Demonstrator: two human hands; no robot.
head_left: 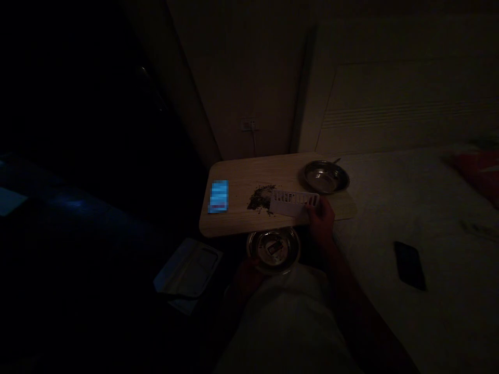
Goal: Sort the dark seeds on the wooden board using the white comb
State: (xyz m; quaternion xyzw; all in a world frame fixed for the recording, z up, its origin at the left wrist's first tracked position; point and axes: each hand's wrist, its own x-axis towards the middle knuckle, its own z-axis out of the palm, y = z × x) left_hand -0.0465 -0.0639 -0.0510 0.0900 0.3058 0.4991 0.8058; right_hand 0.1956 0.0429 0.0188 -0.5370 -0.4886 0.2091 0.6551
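The room is very dark. My right hand (322,221) grips a white slotted plastic card (293,203) that stands on edge on a small wooden table (234,221), next to a pile of dark grains (261,197). My left hand (246,278) holds a steel bowl (273,250) just below the table's front edge; its fingers are barely visible. A second steel bowl (326,177) rests at the table's far right corner.
A lit phone (218,196) lies on the table's left part. A dark phone (409,265) lies on the white bed at right. A pale tray or sheets (188,270) lie on the floor at left. A wall socket (248,124) is behind.
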